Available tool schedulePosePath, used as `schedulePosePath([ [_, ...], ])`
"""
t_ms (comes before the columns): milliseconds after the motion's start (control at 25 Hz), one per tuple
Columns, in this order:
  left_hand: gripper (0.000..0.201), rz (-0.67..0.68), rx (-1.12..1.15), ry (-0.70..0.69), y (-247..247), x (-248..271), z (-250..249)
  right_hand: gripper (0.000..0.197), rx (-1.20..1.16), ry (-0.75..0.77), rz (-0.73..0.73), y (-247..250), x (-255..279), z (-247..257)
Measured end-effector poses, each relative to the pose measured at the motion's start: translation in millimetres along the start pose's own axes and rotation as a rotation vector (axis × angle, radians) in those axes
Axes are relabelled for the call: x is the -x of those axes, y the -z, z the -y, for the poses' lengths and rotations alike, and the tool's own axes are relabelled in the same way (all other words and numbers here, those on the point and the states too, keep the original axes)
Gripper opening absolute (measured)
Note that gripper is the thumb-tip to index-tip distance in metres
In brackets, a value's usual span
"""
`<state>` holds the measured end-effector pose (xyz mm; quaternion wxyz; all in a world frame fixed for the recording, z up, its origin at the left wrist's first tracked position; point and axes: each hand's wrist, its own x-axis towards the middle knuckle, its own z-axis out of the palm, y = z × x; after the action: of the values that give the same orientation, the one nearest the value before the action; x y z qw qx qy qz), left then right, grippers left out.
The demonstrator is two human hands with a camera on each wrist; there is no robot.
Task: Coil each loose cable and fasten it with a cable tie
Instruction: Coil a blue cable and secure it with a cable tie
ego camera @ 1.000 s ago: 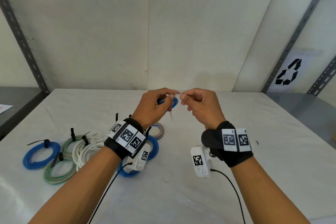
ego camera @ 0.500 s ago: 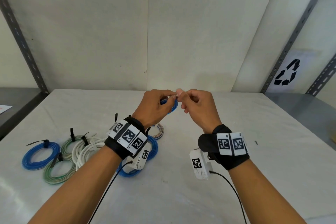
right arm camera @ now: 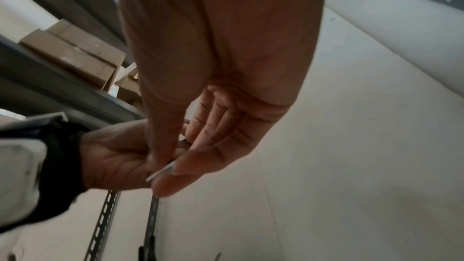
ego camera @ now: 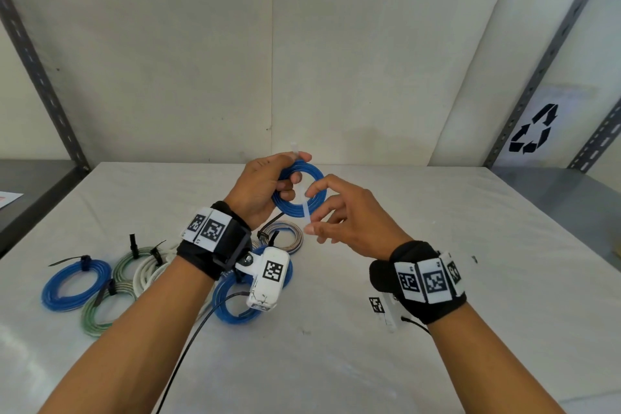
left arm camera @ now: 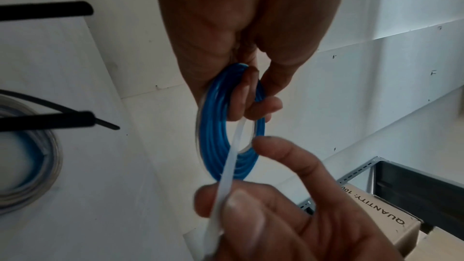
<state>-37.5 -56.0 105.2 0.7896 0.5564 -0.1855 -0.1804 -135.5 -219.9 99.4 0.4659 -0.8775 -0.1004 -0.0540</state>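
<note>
A small blue coiled cable [ego camera: 298, 193] [left arm camera: 228, 126] is held up above the table in my left hand [ego camera: 268, 183], whose fingers curl round the coil's upper left side. A white cable tie [ego camera: 304, 202] [left arm camera: 229, 158] runs down through the coil's middle. My right hand [ego camera: 339, 212] pinches the tie's lower end between thumb and forefinger, just right of the coil; the other fingers spread loosely. In the right wrist view the tie [right arm camera: 160, 172] shows as a thin strip between thumb and finger.
Several tied coils lie on the white table [ego camera: 403, 329] at the left: blue [ego camera: 75, 286], green [ego camera: 107, 309], white [ego camera: 148, 276], another blue [ego camera: 235, 302] under my left wrist, and a striped one [ego camera: 285, 235]. Metal shelving uprights [ego camera: 544, 54] stand at both sides.
Both hands had been close together at the tie. My right hand has drawn down and right along the tie, and the blue coil now stands fully in view, turned to face me.
</note>
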Motion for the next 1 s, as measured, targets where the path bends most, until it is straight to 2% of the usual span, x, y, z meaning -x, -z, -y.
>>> schedulePosePath([
  [80, 0.029, -0.015, 0.0, 0.003, 1, -1, 1, 0.02, -0.059, 0.059, 0.007, 0, -2, -1],
  [160, 0.029, -0.021, -0.008, -0.003, 1, -1, 1, 0.025, -0.171, 0.096, 0.002, -1, -3, -3],
  [240, 0.029, -0.013, -0.029, -0.012, 0, 0, 1, 0.027, -0.217, 0.113, -0.064, 0, -4, -2],
  [360, 0.03, 0.005, -0.068, -0.019, -3, 2, 3, 0.015, -0.115, 0.168, -0.174, -2, -8, 1],
  [440, 0.03, 0.005, -0.078, -0.021, -4, 3, 3, 0.013, -0.081, 0.179, -0.164, -4, -10, 0],
  [560, 0.029, -0.01, -0.045, -0.011, -1, 2, 2, 0.029, -0.069, 0.194, -0.09, -9, -7, -3],
  [680, 0.029, 0.007, 0.024, 0.021, 2, 0, 1, 0.034, -0.076, 0.231, -0.112, -15, -6, -1],
  [800, 0.029, 0.028, 0.052, 0.038, -1, 2, 2, 0.016, 0.012, 0.317, -0.221, -22, -12, 3],
  [920, 0.029, 0.02, -0.006, 0.009, 2, 1, 3, 0.006, -0.123, 0.249, -0.257, -21, -14, 8],
  [1000, 0.029, 0.049, -0.089, -0.032, 4, 1, 2, 0.008, -0.255, 0.19, -0.305, -16, -12, 11],
])
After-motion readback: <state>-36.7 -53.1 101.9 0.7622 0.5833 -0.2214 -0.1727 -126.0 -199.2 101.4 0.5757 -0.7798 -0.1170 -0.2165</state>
